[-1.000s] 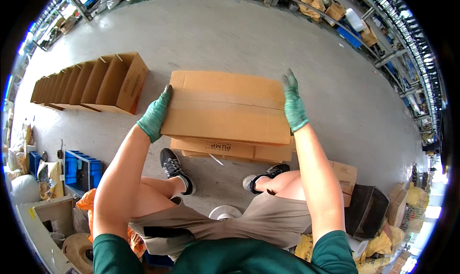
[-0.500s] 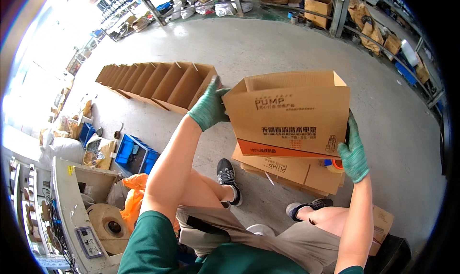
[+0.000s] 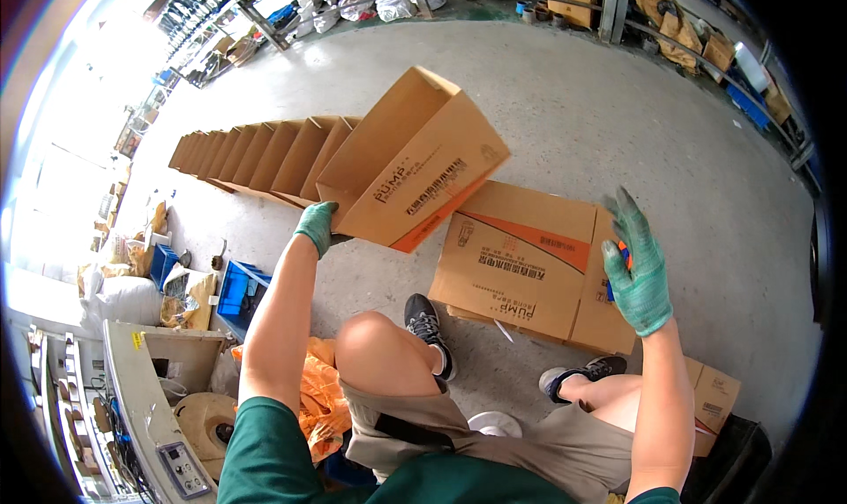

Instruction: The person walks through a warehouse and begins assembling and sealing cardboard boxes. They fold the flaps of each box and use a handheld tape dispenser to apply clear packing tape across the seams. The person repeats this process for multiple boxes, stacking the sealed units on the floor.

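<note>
An open-topped brown cardboard box with an orange stripe hangs tilted in front of me, gripped at its near left lower corner by my gloved left hand. My right hand, in a matching green glove, is raised with fingers apart and is off the box. Partly hidden behind that hand is an orange and blue object, maybe a tape dispenser, by the stack's right edge. Below lies a stack of flattened cartons. A row of open boxes stands on the floor to the left, beyond my left hand.
Blue crates and an orange plastic bag are at the left, beside a pale machine with a control panel. A carton sits at lower right. Racks with bags and boxes line the far side.
The box has swung left and tilted toward the row in my left hand. My right hand has let go of it and opened. The top flattened carton shows more fully now.
</note>
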{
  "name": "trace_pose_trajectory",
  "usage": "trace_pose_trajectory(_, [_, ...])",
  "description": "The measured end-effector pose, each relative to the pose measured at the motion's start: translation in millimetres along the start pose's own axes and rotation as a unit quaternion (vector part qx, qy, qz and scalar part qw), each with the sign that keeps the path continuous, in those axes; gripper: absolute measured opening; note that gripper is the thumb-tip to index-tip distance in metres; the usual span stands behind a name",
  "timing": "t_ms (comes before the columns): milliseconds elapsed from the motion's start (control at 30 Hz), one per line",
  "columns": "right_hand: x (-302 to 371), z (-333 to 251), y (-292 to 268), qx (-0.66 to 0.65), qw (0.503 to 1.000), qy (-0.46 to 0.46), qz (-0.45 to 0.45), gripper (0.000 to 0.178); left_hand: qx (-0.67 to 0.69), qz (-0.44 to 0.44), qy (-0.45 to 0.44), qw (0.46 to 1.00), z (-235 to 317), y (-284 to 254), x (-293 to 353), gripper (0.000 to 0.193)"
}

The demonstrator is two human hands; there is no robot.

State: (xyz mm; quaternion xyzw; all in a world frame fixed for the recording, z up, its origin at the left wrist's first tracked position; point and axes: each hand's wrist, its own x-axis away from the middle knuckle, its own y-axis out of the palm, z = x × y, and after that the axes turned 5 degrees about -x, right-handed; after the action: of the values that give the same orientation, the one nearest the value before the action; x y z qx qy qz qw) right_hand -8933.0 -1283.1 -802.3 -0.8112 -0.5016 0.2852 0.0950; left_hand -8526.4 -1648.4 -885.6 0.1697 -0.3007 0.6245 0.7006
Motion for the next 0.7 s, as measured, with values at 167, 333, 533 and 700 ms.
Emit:
trace_pose_trajectory(167, [13.7,12.9,4.9,0.03,0.993,0.095,-0.059,0.058,0.124,0.049,-0.052,0.99,-59.6,12.5,-88.1,0.034])
trace_pose_trajectory(333, [14.7,17.5,18.2,0.077,0.982,0.109,-0.132,0.049,0.159,0.109,-0.043,0.98,-112.1,25.2,-136.8,0.042])
trace_pose_trajectory(533, [15.7,31.2,24.5,0.109,0.96,0.129,-0.224,0.044,-0.312,0.263,0.338,0.848,-144.8,42.7,-131.8,0.057])
trace_pose_trajectory(700, [15.2,39.6,25.4,0.136,0.947,0.111,-0.268,0.039,-0.68,0.068,0.313,0.659,-76.4,119.7,-64.0,0.051])
